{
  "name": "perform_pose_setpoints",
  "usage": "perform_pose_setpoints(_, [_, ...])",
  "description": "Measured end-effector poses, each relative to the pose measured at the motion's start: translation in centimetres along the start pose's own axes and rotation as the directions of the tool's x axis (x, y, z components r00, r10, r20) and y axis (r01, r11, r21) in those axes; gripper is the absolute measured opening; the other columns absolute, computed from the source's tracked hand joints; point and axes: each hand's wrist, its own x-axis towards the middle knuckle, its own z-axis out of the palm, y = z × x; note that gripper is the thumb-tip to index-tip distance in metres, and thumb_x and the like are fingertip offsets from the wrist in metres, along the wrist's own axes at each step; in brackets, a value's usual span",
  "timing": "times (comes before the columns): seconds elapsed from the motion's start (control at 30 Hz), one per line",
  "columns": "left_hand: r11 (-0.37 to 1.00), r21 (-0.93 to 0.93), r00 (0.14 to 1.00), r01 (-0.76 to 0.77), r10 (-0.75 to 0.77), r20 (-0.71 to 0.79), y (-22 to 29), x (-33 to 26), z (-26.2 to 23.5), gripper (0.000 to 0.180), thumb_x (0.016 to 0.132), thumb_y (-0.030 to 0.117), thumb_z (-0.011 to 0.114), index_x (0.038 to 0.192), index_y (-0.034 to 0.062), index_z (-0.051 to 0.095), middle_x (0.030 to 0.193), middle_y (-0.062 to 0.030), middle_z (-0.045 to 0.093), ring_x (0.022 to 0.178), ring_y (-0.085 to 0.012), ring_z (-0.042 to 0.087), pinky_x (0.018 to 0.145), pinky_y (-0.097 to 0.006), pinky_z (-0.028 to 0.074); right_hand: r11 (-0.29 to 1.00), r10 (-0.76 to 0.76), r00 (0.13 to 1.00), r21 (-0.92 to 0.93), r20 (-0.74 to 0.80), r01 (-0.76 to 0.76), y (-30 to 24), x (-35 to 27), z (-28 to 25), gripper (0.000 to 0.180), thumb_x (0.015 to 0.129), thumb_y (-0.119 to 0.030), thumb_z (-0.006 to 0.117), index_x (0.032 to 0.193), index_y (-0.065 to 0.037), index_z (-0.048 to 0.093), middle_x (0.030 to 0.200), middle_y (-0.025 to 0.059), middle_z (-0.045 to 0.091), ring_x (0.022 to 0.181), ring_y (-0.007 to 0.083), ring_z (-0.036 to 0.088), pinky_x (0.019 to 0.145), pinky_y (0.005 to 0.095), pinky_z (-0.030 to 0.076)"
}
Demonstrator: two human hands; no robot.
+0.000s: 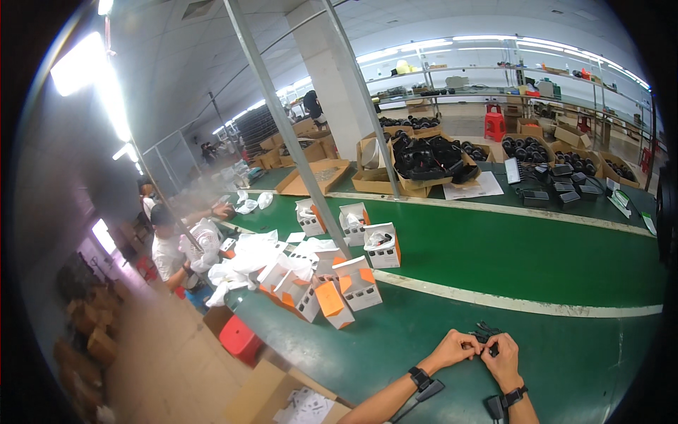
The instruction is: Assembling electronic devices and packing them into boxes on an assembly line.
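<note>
1. Where the green desk (494, 254) comes nearest, the left hand (458, 348) is curled shut, pinching one end of a small black cable bundle (487, 333).
2. The bundle is dark, thin and tangled, with loose strands poking up on its far side; finer detail is too small to tell.
3. The right hand (504, 359) is closed on the bundle's other end, touching the left.
4. Far to the left, open white-and-orange boxes (339, 283) stand clustered.

One wide fisheye view from the head looks down and forward over the green table (494, 247). The hands (480, 350) are near, at the lower edge; the shelves (494, 78) stand far behind. Straight edges bend at the rim.
</note>
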Motion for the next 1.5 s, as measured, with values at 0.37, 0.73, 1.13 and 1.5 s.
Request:
perform_pose_setpoints(0.37, [0.996,0.094,1.000,0.000,0.000,0.001,-0.9,0.3,-0.2,0.012,0.090,-0.007,0.073,0.089,0.0010,0.082,0.084,-0.0073,0.083,0.074,-0.0103,0.076,0.070,-0.027,0.061,0.999,0.035,0.999,0.023,0.030,-0.035,-0.4,0.0,-0.5,0.029,0.080,-0.001,0.080,0.093,-0.007,0.055,0.088,0.0115,0.066,0.080,0.0356,0.067,0.072,0.0476,0.054])
perform_pose_setpoints(0.73, [0.999,-0.002,0.887,-0.050,0.043,-0.459,0.3,2.4,-0.4,0.021,0.096,-0.009,0.074,0.116,0.0003,0.075,0.122,-0.0113,0.081,0.102,-0.0157,0.075,0.092,-0.031,0.061,0.996,0.086,0.995,-0.034,-0.056,-0.088,1.8,1.0,-2.6,0.026,0.080,0.003,0.076,0.096,-0.005,0.057,0.088,0.0117,0.063,0.083,0.0353,0.063,0.076,0.0473,0.051])
perform_pose_setpoints(1.13, [0.723,0.347,0.087,0.597,0.372,-0.924,1.1,15.1,-14.8,0.157,0.057,0.043,0.110,0.175,0.0173,0.008,0.173,-0.0380,0.013,0.158,-0.0539,0.029,0.129,-0.063,0.030,0.980,-0.038,0.993,-0.191,0.112,0.059,2.6,1.1,-2.8,0.025,0.102,-0.019,0.073,0.124,-0.009,0.074,0.119,0.0082,0.072,0.111,0.0337,0.060,0.100,0.0474,0.048])
perform_pose_setpoints(1.5, [0.793,0.514,0.414,0.327,0.369,-0.832,4.1,7.2,-12.0,0.128,0.067,0.038,0.100,0.168,0.0050,0.029,0.149,-0.0285,0.054,0.139,-0.0477,0.054,0.116,-0.055,0.046,0.993,0.096,0.984,-0.078,0.150,-0.085,3.0,0.2,-2.2,0.026,0.093,-0.016,0.081,0.117,-0.006,0.080,0.094,0.0065,0.075,0.099,0.0309,0.065,0.101,0.0482,0.046])
